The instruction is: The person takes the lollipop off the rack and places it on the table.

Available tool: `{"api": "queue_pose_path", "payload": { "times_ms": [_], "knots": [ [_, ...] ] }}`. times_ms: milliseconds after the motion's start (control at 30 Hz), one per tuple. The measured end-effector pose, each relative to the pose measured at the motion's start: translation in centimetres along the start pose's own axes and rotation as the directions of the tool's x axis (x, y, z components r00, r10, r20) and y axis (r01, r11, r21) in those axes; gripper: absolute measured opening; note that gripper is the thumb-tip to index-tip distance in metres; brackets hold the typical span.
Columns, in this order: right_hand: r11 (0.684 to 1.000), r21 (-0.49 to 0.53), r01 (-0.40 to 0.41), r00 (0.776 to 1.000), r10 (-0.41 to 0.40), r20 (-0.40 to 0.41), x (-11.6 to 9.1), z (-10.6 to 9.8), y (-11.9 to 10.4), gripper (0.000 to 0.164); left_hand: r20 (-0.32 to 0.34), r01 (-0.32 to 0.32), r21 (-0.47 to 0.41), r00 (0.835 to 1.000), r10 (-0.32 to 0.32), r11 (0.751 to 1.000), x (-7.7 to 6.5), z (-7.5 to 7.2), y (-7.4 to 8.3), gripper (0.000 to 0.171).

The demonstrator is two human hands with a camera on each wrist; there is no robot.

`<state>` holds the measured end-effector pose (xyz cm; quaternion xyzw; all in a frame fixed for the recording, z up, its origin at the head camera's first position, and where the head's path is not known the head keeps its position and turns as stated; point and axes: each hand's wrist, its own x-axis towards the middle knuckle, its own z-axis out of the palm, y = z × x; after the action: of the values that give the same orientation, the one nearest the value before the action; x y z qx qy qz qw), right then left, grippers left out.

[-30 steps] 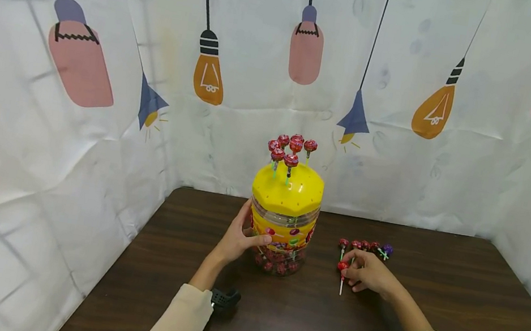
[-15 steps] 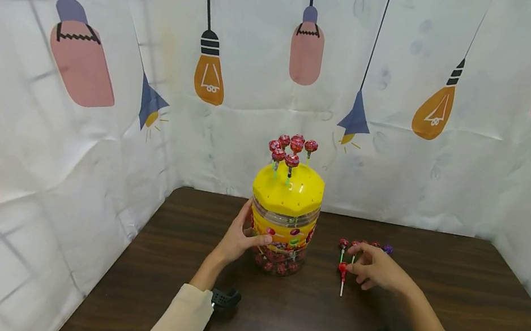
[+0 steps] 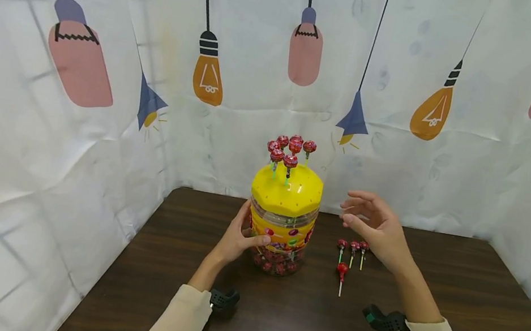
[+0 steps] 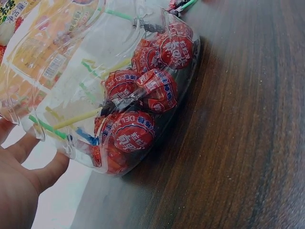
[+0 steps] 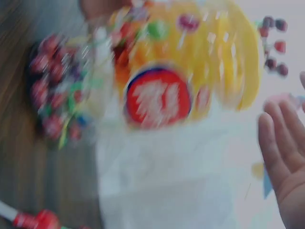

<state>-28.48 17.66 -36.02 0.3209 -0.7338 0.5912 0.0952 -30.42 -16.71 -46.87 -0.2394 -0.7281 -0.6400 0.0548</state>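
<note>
A clear candy jar [image 3: 285,237] with a yellow lid [image 3: 297,193] stands on the table. Several wrapped lollipops [image 3: 291,161] stick upright out of the lid's holes. My left hand [image 3: 235,239] grips the jar's left side, thumb across the front label. Through the jar's wall, the left wrist view shows red-wrapped lollipops [image 4: 132,132] heaped at the bottom. My right hand [image 3: 379,228] is raised right of the jar, fingers spread and relaxed, with nothing visible in it. Below it lie a red lollipop [image 3: 342,271] with a white stick and a short row of smaller lollipops [image 3: 354,247].
The dark wooden table [image 3: 292,330] runs back to a white curtain [image 3: 242,150] printed with lamps. A black band [image 3: 384,319] sits on the right wrist and another [image 3: 225,298] on the left. The right forearm covers part of the table's right side.
My right hand has left the lollipops on the table and moved up and back, beside the lid. The red lollipop stays lying there. My left hand keeps its grip on the jar.
</note>
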Motion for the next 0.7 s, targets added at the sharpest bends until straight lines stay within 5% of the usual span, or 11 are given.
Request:
{"api": "queue_pose_path", "payload": {
  "times_ms": [233, 700],
  "knots": [
    [0.984, 0.064, 0.167, 0.982, -0.16, -0.1, 3.5, 3.3, -3.5, 0.042, -0.002, 0.029, 0.0, 1.0, -0.029, 1.0, -0.1, 0.0, 0.2, 0.092],
    [0.994, -0.006, 0.113, 0.991, -0.113, -0.065, 8.5, 7.6, -5.2, 0.041, -0.008, 0.057, -0.008, 0.998, -0.057, 0.998, 0.0, 0.1, 0.2, 0.096]
  ]
}}
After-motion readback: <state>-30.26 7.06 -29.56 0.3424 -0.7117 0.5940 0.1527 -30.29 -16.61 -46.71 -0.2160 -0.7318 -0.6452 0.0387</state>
